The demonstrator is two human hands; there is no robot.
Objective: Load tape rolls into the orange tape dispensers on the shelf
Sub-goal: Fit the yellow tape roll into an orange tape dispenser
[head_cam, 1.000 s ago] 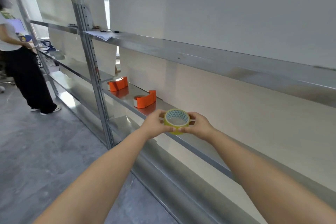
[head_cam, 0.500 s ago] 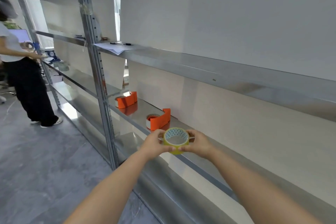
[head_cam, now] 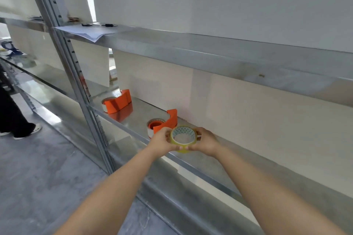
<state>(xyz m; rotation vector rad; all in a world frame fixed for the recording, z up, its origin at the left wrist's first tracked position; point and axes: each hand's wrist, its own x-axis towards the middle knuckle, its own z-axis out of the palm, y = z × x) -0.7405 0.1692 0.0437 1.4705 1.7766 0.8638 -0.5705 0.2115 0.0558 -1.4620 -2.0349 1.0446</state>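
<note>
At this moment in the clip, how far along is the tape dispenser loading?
Both orange dispensers on the shelf already seem to hold a roll: the far dispenser and the near dispenser. In hand: a yellowish tape roll, held between the left hand and right hand just in front of the near dispenser. No empty dispenser is visible for it.
</note>
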